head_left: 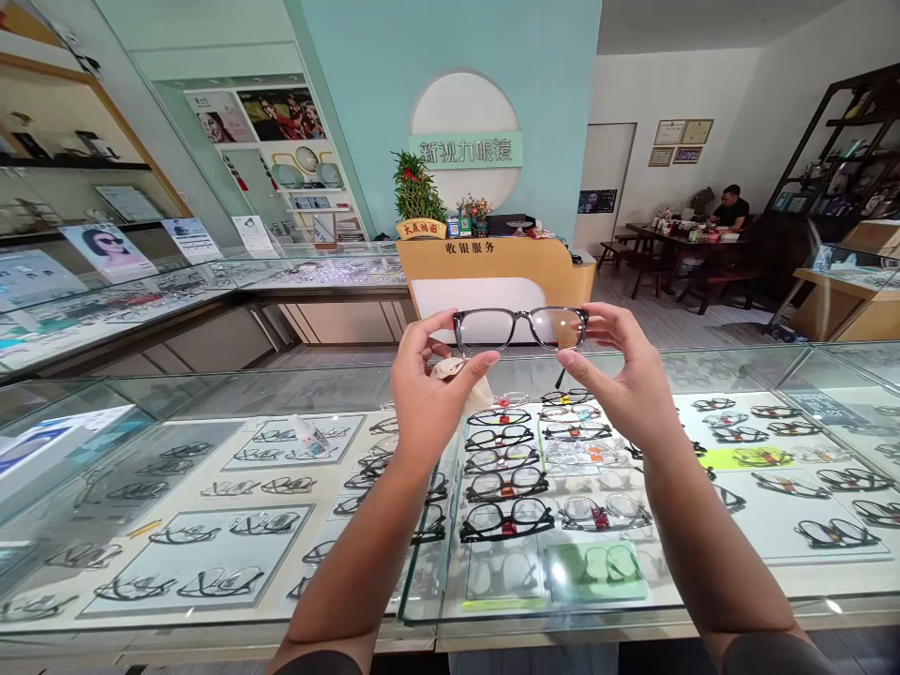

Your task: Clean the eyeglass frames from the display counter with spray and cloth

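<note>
Both my hands hold a pair of dark-framed eyeglasses [521, 316] up above the glass display counter, lenses facing me. My left hand [434, 389] grips the left end of the frame between thumb and fingers. A pale cloth [472, 382] is also tucked in that hand and hangs below it. My right hand [624, 380] pinches the right end, with the thumb under the lens. One temple arm points down beside the right thumb. Below, rows of eyeglasses [507, 518] lie inside the glass case.
The glass display counter [281, 614] spans the front. A small white bottle [307, 435] stands on its left part. Beyond are a wooden cashier desk [492, 267] with a potted plant [416, 187], and a side counter at left. A person [731, 208] sits at a far table.
</note>
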Action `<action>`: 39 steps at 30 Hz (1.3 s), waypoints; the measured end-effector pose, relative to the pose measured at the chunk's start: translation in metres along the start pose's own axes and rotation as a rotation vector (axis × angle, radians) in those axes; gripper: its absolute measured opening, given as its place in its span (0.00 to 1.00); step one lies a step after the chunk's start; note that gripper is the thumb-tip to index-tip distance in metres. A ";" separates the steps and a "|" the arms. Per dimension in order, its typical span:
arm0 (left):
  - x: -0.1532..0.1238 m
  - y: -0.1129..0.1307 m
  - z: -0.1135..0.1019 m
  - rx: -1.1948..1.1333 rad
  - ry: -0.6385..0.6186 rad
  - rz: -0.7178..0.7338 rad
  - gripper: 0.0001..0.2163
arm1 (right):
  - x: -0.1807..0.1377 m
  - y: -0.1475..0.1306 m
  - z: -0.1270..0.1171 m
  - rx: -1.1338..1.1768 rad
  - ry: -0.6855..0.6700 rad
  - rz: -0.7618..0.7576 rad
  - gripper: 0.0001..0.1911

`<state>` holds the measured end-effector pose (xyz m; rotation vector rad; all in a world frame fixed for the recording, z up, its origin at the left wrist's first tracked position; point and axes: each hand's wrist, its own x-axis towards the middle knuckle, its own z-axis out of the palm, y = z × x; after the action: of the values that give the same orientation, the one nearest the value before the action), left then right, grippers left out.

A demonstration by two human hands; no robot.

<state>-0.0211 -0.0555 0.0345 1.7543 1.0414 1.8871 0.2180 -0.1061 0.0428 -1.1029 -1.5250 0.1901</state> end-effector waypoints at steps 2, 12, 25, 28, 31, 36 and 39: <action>-0.001 0.000 0.000 0.000 0.005 0.016 0.29 | 0.000 0.002 0.001 0.002 -0.008 0.001 0.30; -0.002 -0.002 -0.001 0.104 0.053 0.136 0.29 | 0.000 0.007 0.003 -0.005 -0.076 0.014 0.30; -0.002 0.000 -0.001 0.131 0.057 0.154 0.29 | 0.000 0.007 0.003 -0.032 -0.075 -0.003 0.29; -0.001 0.000 -0.001 0.134 0.062 0.152 0.30 | -0.001 0.007 0.003 -0.038 -0.072 -0.003 0.29; -0.001 0.000 -0.001 0.136 0.065 0.154 0.29 | -0.001 0.007 0.004 -0.040 -0.072 -0.004 0.29; -0.001 0.000 -0.001 0.136 0.062 0.162 0.29 | -0.001 0.007 0.004 -0.044 -0.071 -0.010 0.30; -0.001 0.000 -0.001 0.134 0.064 0.159 0.29 | -0.001 0.006 0.004 -0.046 -0.070 -0.013 0.29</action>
<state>-0.0222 -0.0561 0.0338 1.9133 1.1040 2.0229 0.2181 -0.1017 0.0368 -1.1330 -1.6056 0.1875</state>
